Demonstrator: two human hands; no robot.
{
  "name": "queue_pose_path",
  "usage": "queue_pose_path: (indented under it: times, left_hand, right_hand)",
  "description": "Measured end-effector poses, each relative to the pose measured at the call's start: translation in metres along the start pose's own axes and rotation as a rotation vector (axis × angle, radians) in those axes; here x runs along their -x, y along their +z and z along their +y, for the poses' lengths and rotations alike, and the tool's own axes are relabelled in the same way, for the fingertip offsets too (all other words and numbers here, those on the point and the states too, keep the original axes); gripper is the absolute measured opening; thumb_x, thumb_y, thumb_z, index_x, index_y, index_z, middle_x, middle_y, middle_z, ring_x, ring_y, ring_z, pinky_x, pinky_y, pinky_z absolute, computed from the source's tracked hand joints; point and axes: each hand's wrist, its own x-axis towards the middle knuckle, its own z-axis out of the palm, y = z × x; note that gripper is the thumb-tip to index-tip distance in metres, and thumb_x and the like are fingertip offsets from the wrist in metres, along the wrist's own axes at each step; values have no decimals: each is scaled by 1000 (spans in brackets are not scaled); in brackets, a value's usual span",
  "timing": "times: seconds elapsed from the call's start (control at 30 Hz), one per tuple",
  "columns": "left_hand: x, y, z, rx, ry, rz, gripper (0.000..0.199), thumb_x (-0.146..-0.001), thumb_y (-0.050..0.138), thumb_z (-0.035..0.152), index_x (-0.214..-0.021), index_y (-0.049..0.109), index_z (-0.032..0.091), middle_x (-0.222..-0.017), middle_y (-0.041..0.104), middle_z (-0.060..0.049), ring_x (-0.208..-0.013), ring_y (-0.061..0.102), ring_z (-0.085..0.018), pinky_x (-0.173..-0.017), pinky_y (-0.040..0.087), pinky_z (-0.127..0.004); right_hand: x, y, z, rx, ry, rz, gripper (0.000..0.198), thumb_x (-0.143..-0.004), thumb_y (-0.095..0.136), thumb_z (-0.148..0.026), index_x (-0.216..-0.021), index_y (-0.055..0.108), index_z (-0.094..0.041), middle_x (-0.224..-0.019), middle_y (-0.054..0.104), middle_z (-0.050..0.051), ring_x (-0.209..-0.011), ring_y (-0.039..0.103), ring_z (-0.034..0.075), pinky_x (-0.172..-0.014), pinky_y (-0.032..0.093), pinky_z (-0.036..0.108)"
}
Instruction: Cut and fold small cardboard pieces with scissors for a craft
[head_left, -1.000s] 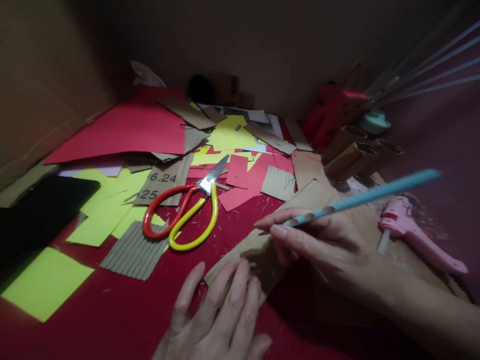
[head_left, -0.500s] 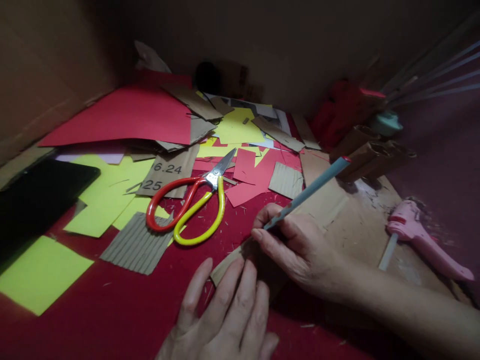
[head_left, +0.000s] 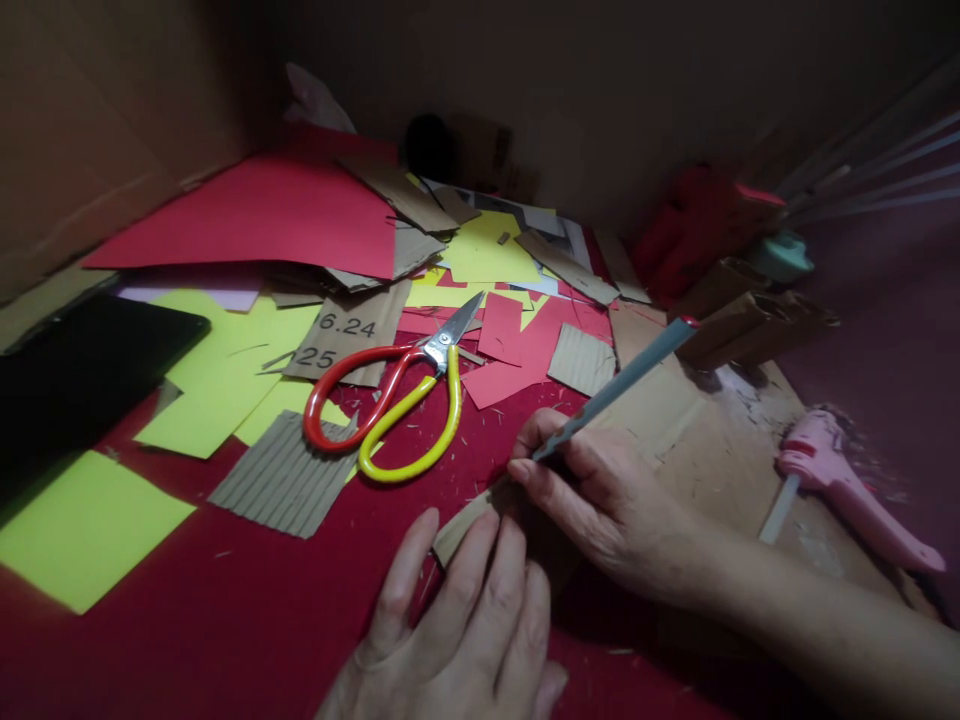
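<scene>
A light-blue pencil (head_left: 621, 385) with a red end slants up from my right hand (head_left: 600, 490), whose fingers are pinched around it. Its lower tip is hidden behind the fingers. Under both hands lies a piece of brown cardboard (head_left: 466, 527), partly in shadow. My left hand (head_left: 465, 620) rests flat on that cardboard, fingers stretched out and slightly spread. Just beyond the hands are scissors (head_left: 409, 400) with one red and one yellow handle, their blades nearly closed and pointing away. A ribbed cardboard piece (head_left: 285, 480) lies partly beneath the red handle.
Red paper (head_left: 255, 215), yellow paper (head_left: 94, 530) and cardboard scraps (head_left: 581, 360) cover much of the red surface. A black flat object (head_left: 97, 370) lies at the left. On the right are a pink glue gun (head_left: 840, 480) and cardboard tubes (head_left: 750, 325). Cardboard walls (head_left: 112, 120) stand behind.
The whole view has shifted slightly, so things appear a little further right and mostly higher. My hands keep nearly the same pose over the cardboard, the pencil still in my right hand.
</scene>
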Motion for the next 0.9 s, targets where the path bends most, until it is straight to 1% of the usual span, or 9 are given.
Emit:
queue_pose_path:
  times: [0.27,0.43,0.63,0.73,0.9]
  left_hand:
    - [1,-2,1,10,-14,-42,33,-89,55,39,-107,68,15,-112,71,-9,-114,56,-25,-116,15,-48]
    - [-1,-4,1,7,-5,-52,34,-89,55,41,-108,68,15,-113,71,-10,-113,57,-26,-115,16,-48]
    - [-2,-5,3,19,-34,-75,34,-90,54,40,-108,68,15,-113,71,-10,-114,56,-25,-115,15,-47]
    - [-2,-5,4,24,-45,-79,34,-92,51,39,-109,68,15,-114,71,-9,-114,56,-25,-115,14,-47]
    - [-4,-7,3,32,-50,-108,34,-93,49,39,-109,69,16,-115,71,-8,-115,55,-24,-116,12,-45]
  right_hand:
    - [1,1,0,9,-24,26,17,-94,46,-20,-77,49,-20,-71,54,0,-61,51,12,-55,42,24]
    - [3,2,2,-12,-19,51,16,-95,47,-22,-78,49,-20,-72,55,0,-62,52,12,-57,42,25]
    - [2,2,0,-6,1,35,16,-93,48,-21,-78,50,-19,-71,54,0,-61,50,11,-57,41,25]
    - [2,5,2,-26,-3,91,11,-93,49,-19,-83,52,-19,-71,54,-1,-62,51,11,-59,42,24]
    - [0,11,4,-222,-10,212,9,-93,51,-23,-84,53,-20,-71,54,-2,-66,52,11,-61,44,22]
